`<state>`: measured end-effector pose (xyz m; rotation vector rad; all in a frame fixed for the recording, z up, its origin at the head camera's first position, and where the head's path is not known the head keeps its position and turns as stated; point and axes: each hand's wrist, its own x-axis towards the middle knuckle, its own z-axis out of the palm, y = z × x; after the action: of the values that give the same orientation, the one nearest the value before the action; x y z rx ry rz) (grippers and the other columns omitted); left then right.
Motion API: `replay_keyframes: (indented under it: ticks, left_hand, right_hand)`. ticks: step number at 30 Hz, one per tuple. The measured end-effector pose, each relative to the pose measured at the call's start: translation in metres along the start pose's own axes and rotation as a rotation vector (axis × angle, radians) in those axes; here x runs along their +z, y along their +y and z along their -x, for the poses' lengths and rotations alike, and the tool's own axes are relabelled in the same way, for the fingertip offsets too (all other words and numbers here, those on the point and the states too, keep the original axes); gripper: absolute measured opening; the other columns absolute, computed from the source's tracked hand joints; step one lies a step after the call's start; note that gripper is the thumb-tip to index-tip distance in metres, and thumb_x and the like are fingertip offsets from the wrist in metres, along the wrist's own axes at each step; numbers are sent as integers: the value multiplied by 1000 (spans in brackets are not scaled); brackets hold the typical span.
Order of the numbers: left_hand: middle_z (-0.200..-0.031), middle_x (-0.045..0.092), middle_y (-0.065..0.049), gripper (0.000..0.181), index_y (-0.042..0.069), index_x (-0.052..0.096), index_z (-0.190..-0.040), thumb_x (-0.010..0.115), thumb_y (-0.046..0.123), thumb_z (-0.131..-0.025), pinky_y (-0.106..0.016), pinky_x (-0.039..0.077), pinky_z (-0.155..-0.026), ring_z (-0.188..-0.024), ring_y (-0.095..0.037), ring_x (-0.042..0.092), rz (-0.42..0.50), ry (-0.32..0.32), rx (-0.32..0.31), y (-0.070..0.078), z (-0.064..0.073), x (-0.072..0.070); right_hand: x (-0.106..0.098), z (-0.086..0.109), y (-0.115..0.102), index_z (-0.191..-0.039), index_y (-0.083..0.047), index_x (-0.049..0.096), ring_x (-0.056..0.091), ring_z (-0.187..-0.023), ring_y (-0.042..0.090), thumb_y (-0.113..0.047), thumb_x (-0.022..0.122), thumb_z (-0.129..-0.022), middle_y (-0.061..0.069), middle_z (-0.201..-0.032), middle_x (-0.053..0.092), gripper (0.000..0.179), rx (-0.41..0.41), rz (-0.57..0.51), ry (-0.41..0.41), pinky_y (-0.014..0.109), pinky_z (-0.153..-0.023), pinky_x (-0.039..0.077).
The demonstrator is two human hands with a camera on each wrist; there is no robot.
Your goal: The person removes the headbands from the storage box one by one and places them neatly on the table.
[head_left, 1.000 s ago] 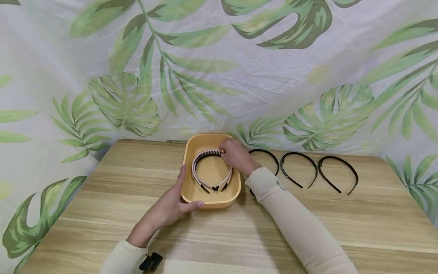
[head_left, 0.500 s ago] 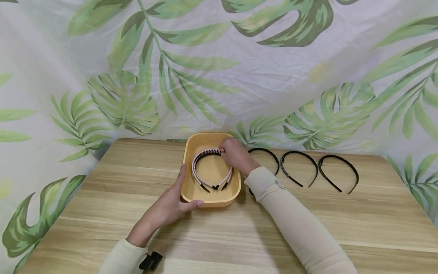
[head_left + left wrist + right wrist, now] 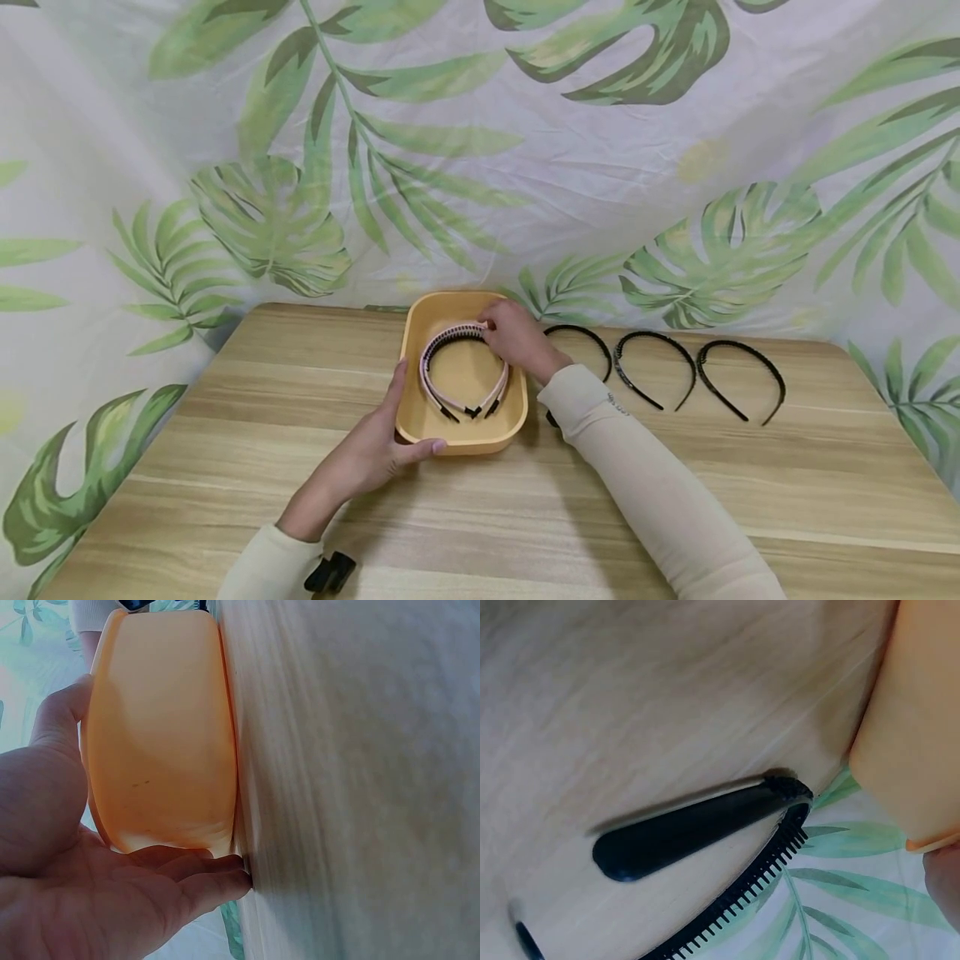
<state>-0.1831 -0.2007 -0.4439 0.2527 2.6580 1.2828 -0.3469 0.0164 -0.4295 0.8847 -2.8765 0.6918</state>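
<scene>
left hand (image 3: 375, 454) gripped the tray (image 3: 420, 321), right hand (image 3: 513, 337) pinched, i think, the headbands (image 3: 457, 392) inside. three black ones (image 3: 656, 367) waited on the table (image 3: 225, 400).

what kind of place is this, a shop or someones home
Probably neither: it looks like a staged tabletop setup. A leaf-print cloth hangs as a backdrop behind a wooden table, where black headbands lie in a neat row.
</scene>
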Motion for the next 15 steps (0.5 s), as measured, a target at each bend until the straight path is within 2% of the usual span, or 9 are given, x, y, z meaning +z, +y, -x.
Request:
replay_keyframes:
  ticks: [7,15]
  left_hand:
    - [-172,13,-30,127,12,-14,-168,83,40,-91,-56,31,-123,-151,-42,39,-4,4,3,-1,1,0]
    - [-171,16,-30,126,13,-14,-168,82,39,-91,-56,33,-122,-149,-41,42,-9,7,1,-2,1,0]
  right_hand:
    - [-2,1,-2,-114,1,80,69,-104,31,-6,66,-101,17,-112,75,20,15,-80,20,41,-93,56]
    - [-4,0,-5,-113,1,80,69,-107,31,-5,65,-100,17,-114,76,21,36,-94,29,41,-94,56]
